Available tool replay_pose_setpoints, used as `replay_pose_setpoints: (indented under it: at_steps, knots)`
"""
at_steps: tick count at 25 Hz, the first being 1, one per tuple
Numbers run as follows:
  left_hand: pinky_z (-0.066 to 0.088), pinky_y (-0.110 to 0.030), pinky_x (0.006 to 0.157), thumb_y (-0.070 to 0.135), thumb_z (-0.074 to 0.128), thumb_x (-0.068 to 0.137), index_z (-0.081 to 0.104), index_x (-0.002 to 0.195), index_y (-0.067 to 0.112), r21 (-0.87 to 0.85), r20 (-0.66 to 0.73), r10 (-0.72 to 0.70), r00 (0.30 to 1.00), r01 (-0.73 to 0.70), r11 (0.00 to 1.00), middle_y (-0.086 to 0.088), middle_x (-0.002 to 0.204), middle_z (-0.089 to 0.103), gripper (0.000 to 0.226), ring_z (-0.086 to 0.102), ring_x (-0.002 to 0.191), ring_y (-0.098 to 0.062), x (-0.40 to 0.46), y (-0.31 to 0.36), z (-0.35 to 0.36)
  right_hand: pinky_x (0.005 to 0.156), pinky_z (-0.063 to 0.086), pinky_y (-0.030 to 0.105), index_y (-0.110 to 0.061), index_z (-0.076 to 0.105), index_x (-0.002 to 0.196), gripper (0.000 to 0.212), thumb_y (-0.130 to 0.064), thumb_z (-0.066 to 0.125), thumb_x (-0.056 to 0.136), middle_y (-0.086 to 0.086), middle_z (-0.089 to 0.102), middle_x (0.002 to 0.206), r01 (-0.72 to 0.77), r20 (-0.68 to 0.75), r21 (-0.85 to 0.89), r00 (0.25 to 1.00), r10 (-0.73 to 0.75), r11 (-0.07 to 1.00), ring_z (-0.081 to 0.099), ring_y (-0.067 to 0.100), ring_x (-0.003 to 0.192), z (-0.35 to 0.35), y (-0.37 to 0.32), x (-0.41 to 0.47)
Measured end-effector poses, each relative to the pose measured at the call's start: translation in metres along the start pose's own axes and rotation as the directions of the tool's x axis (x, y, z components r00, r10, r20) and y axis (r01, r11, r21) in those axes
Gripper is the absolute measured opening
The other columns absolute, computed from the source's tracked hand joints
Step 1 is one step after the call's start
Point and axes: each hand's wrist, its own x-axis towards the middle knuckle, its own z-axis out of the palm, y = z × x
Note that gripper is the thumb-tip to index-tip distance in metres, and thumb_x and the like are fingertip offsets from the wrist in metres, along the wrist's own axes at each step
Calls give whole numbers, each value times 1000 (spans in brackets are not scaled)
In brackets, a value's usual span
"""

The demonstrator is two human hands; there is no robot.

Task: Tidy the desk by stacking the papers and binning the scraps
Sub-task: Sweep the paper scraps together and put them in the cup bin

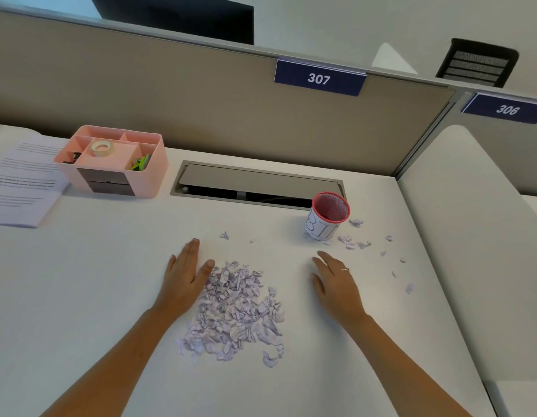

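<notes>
Scrap pile (pixel 235 311) sits mid-counter (pixel 95 281), between both hands; its long axis runs roughly near-to-far, leaning a bit left at the near end. Left hand (pixel 183 278) flat on the counter, fingers straight and together, thumb spread and touching the pile's far-left edge, holds nothing. Right hand (pixel 336 284) also flat, fingers loosely spread, well apart from the pile's right edge with bare counter between, holds nothing; ring on one finger. So the left hand is nearer the pile, already in contact. Bin (pixel 328 216), a pink mesh cup with a paper label, stands upright far-right of the pile, beyond the right hand's fingertips, so the right hand is nearer the bin. Loose scraps (pixel 356 240) scattered around the bin's base and off to the right, not in the pile. Papers (pixel 23 182) already lie stacked at far left, beside a pink organizer (pixel 113 162). Judgement: stacking looks done, the gather is in hand; next move likely needs the right hand to close in from the right so both cup the pile, then carry far-right to the bin. Risk: small light scraps spilling from the scoop.
</notes>
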Motion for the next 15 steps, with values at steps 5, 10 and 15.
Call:
replay_pose_setpoints:
  at_steps: [5,10,15]
  knots:
    - [3,-33,120,74,10,86,15,152,19,32,55,124,991,-126,992,3,159,19,86,10,146,-7,-5,5,11,105,39,43,-1,38,141,56,-38,38,99,21,31,152,-86,214,-91,971,104,992,40,37,132,22,-37,60]
    - [6,-30,119,72,15,88,19,151,20,25,36,160,986,-161,987,7,156,22,82,16,144,-5,-12,5,13,84,52,43,1,62,115,39,-30,55,94,21,60,125,-83,68,-42,994,86,996,59,39,107,26,-47,50]
    - [10,-31,118,74,17,87,27,150,19,-45,-9,142,990,-142,989,1,154,31,84,23,140,-4,-13,6,10,68,52,39,-4,68,94,20,-17,55,88,11,66,90,-12,-159,114,987,30,993,61,32,82,25,-28,13]
